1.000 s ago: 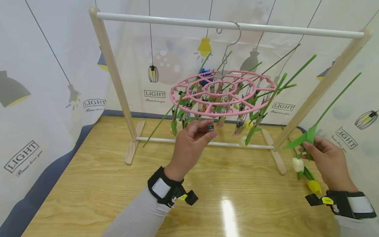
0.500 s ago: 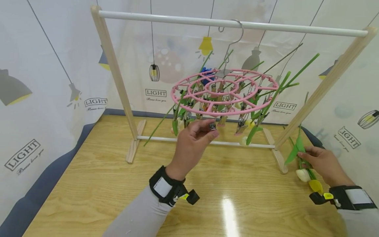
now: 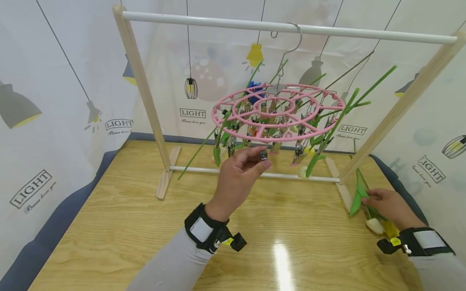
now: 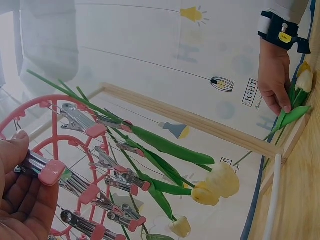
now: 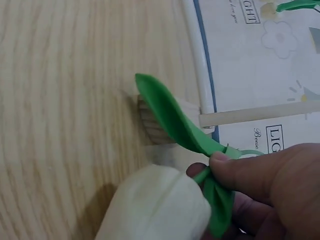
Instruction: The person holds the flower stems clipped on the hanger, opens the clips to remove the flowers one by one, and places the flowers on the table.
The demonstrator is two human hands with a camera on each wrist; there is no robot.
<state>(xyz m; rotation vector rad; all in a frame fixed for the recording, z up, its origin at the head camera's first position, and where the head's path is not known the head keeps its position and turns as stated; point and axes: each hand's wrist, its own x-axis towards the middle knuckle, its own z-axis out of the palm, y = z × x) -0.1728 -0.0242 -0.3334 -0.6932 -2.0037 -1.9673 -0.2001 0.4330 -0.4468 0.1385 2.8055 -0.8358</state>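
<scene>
My left hand (image 3: 236, 176) pinches a metal clip (image 4: 44, 169) with pink tips between thumb and fingers. The clip is at the front edge of a pink round clip hanger (image 3: 269, 138), which hangs by a metal hook (image 3: 299, 40). At the right, low by the table, my right hand (image 3: 391, 207) pinches the stem of a white tulip (image 5: 157, 205) where its green leaves (image 5: 170, 116) branch off. The white bloom points toward the person, and beside it lies a yellow tulip (image 3: 391, 229), partly hidden by the right hand.
A wooden rack with a white top rod (image 3: 218, 23) stands on the wood-grain table (image 3: 127, 242); its right foot (image 3: 344, 196) is close to the right hand. Several flowers hang from the clips, among them a pale tulip (image 4: 223, 180) and a blue flower (image 3: 256, 93). Green stems stick out past the ring.
My right hand has lowered with the white tulip toward the table, bringing the bloom beside the yellow one and swinging the stem down. My left hand keeps its hold on the clip.
</scene>
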